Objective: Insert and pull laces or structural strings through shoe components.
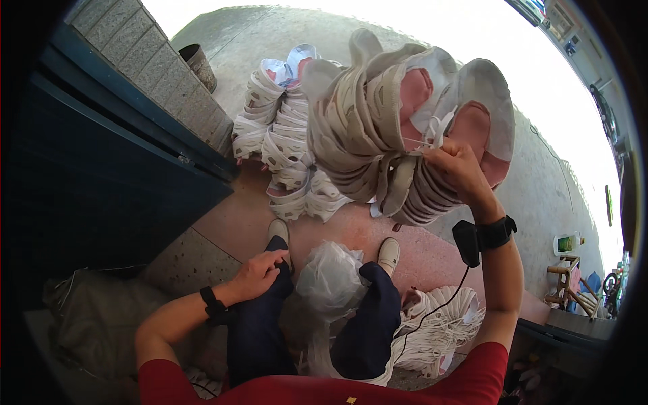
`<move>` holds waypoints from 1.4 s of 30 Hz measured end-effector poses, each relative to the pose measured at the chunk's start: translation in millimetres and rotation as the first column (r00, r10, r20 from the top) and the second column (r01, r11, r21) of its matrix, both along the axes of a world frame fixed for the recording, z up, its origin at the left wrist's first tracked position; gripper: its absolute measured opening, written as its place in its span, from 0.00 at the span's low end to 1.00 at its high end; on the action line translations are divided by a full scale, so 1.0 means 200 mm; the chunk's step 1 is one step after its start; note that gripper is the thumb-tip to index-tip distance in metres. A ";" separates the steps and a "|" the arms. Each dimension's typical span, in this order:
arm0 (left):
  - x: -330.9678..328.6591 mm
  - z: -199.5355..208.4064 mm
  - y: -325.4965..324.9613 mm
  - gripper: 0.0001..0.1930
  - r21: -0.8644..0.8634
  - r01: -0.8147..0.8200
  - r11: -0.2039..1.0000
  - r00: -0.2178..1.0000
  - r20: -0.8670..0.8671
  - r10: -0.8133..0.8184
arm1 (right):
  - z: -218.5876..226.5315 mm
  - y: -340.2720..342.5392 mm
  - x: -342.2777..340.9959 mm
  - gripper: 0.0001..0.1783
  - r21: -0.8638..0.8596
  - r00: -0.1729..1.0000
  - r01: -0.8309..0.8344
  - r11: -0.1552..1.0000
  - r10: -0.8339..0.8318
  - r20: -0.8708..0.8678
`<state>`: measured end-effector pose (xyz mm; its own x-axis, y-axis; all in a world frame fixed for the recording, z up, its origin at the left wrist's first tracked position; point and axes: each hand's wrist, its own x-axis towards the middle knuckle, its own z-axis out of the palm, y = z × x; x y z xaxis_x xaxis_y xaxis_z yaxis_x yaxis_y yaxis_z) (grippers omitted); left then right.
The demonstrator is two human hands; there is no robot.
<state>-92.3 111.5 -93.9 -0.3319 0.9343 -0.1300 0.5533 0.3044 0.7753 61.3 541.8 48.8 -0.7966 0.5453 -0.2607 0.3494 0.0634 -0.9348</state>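
My right hand [459, 165] is raised, its fingers closed on the white cord [437, 129] of a big bundle of shoe uppers [364, 128]. These are off-white with cut-out sides and pink linings, nested in two rows, and they hang in front of me above the floor. My left hand [260, 273] lies by my left knee with nothing in it, fingers loosely bent and apart. Between my legs is a crumpled clear plastic bag [329, 277]. Behind the raised bundle, more stacked uppers [287, 135] stand on the ground.
Beside my right leg lies another heap of white uppers and laces [439, 324]. A dark blue door [115, 175] and a tiled wall [155, 67] border the left, with a bucket [198, 67] beyond. A small wooden stool [570, 283] stands at right. Grey cloth [115, 320] lies lower left.
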 end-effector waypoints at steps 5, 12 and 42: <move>-0.21 -0.42 0.40 0.31 -0.134 -0.123 0.983 0.953 0.260 0.154 | -0.86 -0.22 -0.33 0.26 -0.017 0.928 -0.372 0.928 0.373 0.026; -0.51 -0.92 0.48 0.23 -0.212 -0.210 0.954 0.978 -0.054 0.203 | -2.05 -0.49 -0.29 0.15 -0.363 0.909 -0.354 0.862 0.408 0.082; -0.38 -0.35 1.11 0.07 0.024 -0.445 0.895 0.359 0.920 0.154 | -1.85 -0.51 -0.10 0.07 0.577 0.973 -0.213 0.788 0.227 0.048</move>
